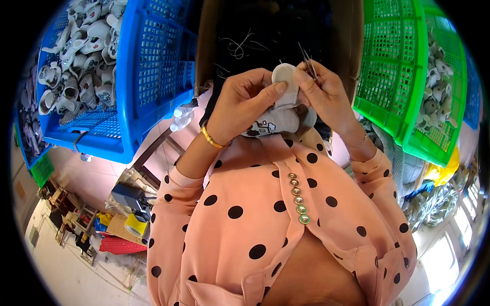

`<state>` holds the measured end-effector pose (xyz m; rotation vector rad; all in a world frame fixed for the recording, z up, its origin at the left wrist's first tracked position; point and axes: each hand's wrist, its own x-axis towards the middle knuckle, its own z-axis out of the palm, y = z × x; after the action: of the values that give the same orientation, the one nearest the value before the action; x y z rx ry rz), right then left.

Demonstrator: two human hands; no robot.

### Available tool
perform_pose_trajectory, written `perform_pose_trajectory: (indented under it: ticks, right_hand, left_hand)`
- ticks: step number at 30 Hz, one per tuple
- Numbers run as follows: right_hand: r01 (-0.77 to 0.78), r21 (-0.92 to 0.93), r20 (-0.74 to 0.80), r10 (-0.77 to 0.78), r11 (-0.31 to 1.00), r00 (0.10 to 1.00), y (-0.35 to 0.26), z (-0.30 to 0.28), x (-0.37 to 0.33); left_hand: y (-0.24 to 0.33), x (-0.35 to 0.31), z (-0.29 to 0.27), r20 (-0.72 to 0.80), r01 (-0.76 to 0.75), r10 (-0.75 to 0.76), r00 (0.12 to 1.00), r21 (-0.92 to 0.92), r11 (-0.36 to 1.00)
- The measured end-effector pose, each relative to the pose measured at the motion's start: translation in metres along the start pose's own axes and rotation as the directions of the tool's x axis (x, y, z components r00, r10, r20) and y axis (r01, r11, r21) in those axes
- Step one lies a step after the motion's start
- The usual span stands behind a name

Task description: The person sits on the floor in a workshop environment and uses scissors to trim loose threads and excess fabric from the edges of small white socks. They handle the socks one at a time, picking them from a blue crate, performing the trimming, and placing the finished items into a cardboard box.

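Close in front of my body, both hands work on a small grey fabric shoe (285, 79). Its light, rounded tongue-like flap points away from me, and a dark and white embroidered picture shows on the part nearest my shirt. My left hand (245, 99) pinches the flap's left side between thumb and fingers. On the other side, my right hand (326, 92) is closed around small metal thread snips (308, 58), blades pointing up and away. Its thumb presses at the flap's right edge. The fingers hide the snips' handles and part of the shoe.
A blue plastic basket (130, 102) full of similar grey shoe pieces (84, 56) stands at left. At right is a green basket (390, 66) beside more shoe pieces (436, 92). Loose white threads (242, 46) lie on dark cloth beyond my hands. A clear bottle (182, 118) is near the blue basket.
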<state>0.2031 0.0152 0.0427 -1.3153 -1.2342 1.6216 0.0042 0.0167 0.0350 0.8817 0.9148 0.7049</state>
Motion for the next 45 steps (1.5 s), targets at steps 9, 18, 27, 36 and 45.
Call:
perform_pose_trajectory:
  ticks: [9, 18, 27, 36, 45]
  right_hand:
    - [0.317, -0.895, 0.181, -0.393, 0.315, 0.902, -0.017, -0.034, -0.013]
    - [0.324, -0.946, 0.3, -0.357, 0.009, 0.885, -0.044, -0.028, -0.007]
    - [0.334, -0.941, 0.305, -0.278, 0.062, 0.911, -0.051, -0.025, -0.005]
    - [0.272, -0.886, 0.205, -0.208, 0.375, 0.956, -0.036, -0.033, -0.001]
    - [0.201, -0.792, 0.117, -0.18, 0.577, 0.977, -0.027, -0.007, 0.005]
  left_hand:
    - [-0.004, -0.001, 0.008, -0.124, 0.121, -0.165, 0.978, -0.303, 0.945]
    - [0.001, -0.005, 0.011, -0.173, 0.13, -0.177, 0.969, -0.252, 0.959]
    - [-0.003, -0.009, 0.008, -0.163, 0.098, -0.141, 0.976, -0.248, 0.964]
    - [-0.006, -0.012, 0.007, -0.159, 0.068, -0.095, 0.983, -0.169, 0.983]
    - [0.0, -0.007, 0.011, -0.059, 0.064, -0.07, 0.996, -0.096, 0.993]
